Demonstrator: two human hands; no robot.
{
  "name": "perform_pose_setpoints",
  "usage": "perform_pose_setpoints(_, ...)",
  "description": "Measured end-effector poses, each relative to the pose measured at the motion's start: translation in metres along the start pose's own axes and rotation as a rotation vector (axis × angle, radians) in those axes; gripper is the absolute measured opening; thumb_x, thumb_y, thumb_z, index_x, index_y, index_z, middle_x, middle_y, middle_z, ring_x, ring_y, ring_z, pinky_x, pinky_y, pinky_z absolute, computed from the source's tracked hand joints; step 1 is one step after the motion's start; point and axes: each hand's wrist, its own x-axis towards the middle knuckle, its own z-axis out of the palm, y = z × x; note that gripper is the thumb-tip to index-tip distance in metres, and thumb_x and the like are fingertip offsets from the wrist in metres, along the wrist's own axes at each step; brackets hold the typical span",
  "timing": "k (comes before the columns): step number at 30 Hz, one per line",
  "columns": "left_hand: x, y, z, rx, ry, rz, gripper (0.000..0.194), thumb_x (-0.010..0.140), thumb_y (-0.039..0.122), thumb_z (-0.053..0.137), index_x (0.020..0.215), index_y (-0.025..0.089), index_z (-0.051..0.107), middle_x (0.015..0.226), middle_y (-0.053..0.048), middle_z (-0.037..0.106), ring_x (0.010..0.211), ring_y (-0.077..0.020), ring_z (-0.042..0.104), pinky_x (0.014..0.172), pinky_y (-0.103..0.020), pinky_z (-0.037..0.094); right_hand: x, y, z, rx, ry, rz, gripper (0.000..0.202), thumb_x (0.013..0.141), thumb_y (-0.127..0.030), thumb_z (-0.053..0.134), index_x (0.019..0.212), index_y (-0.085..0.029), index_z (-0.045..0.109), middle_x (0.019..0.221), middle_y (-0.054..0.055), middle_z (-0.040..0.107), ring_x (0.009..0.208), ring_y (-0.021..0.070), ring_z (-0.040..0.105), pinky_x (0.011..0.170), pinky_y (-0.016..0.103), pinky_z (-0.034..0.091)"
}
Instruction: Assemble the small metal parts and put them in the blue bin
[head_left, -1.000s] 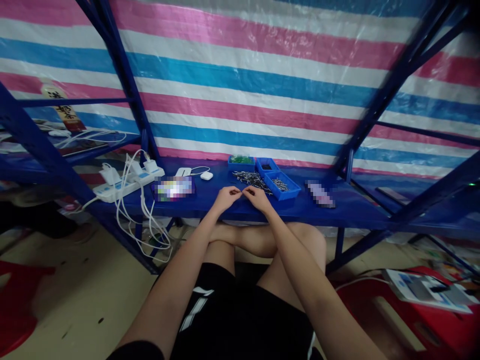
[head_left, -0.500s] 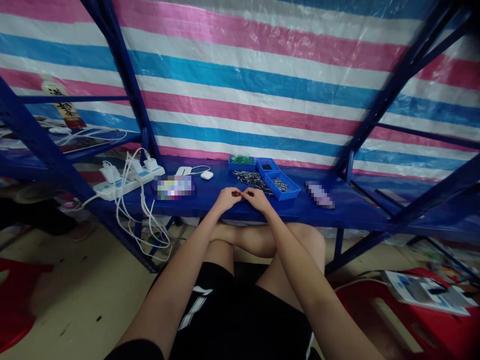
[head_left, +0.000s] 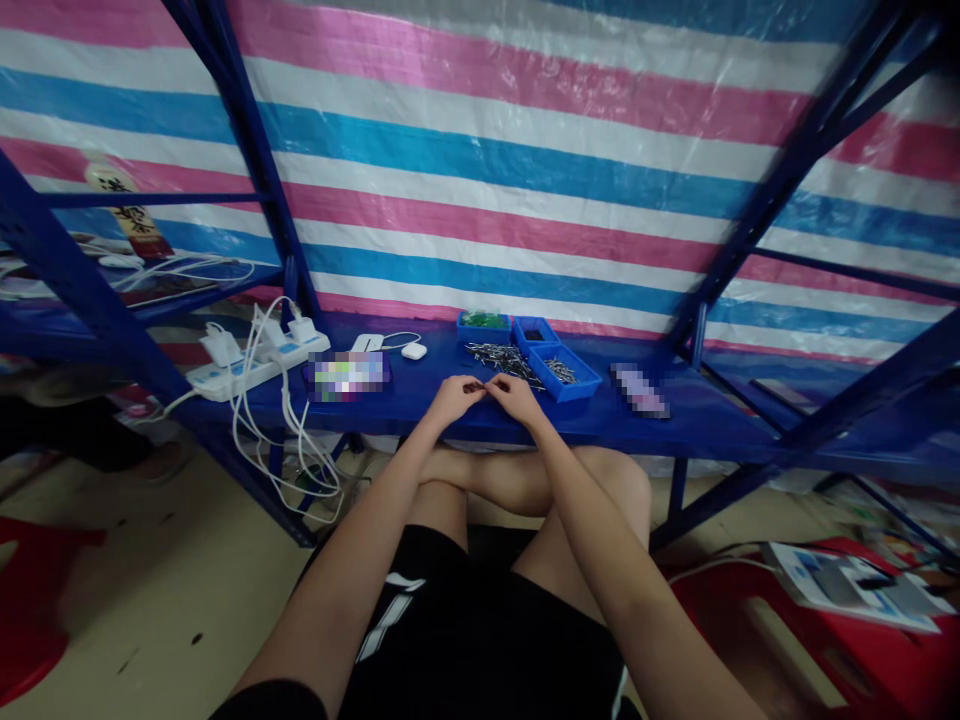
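Left hand (head_left: 452,397), right hand (head_left: 515,396), pinching small part (head_left: 480,387) (lengthwise left-right)

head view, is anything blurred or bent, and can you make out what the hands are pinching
Head view: shelf posts bow outward from wide-angle distortion; two patches on the shelf are pixelated; left hand and right hand meet over something too small to identify.

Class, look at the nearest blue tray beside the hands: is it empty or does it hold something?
Not empty. The nearest blue tray holds a small heap of silvery metal pieces; most of its floor shows bare.
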Motion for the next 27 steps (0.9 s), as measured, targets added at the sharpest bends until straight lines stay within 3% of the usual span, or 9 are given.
perform_pose_setpoints(11,-0.002,0.0,0.003,0.179,-0.064,-0.045,0.02,0.066,0.031,0.058,0.077,0.018,0.068,0.072,-0.004,0.066,0.066,-0.0167,0.056,0.06,-0.024,0.041,-0.002,-0.008,0.0,0.033,-0.05,-0.071,0.025,0.077,-0.04,0.053,0.084,-0.018,0.063,0.08,0.002,0.064,0.071,0.0138,0.056,0.069,0.025,0.043)
perform_pose_setpoints(19,0.0,-0.001,0.002,0.09,-0.089,-0.061,0.02,0.068,0.034,0.057,0.073,0.018,0.068,0.071,-0.003,0.067,0.067,-0.0167,0.059,0.062,-0.025,0.043,-0.001,-0.003,-0.001,0.066,-0.011,-0.04,0.02,0.077,-0.032,0.049,0.08,-0.018,0.063,0.078,0.001,0.064,0.072,0.0135,0.056,0.071,0.025,0.042)
perform_pose_setpoints(24,0.0,0.004,-0.002,-0.037,0.009,-0.039,0.023,0.071,0.032,0.055,0.081,0.015,0.067,0.078,-0.005,0.068,0.072,-0.0169,0.06,0.068,-0.026,0.045,0.001,0.0,-0.004,0.1,0.078,0.016,0.021,0.075,-0.033,0.048,0.076,-0.017,0.061,0.076,0.002,0.062,0.07,0.0138,0.054,0.068,0.025,0.042)
perform_pose_setpoints(27,0.0,0.005,-0.004,-0.063,0.074,-0.053,0.023,0.073,0.033,0.054,0.082,0.015,0.067,0.08,-0.005,0.068,0.074,-0.0171,0.061,0.07,-0.026,0.045,0.0,0.001,-0.004,0.104,0.07,0.016,0.021,0.075,-0.034,0.049,0.077,-0.017,0.061,0.076,0.001,0.062,0.07,0.0139,0.054,0.068,0.025,0.042)
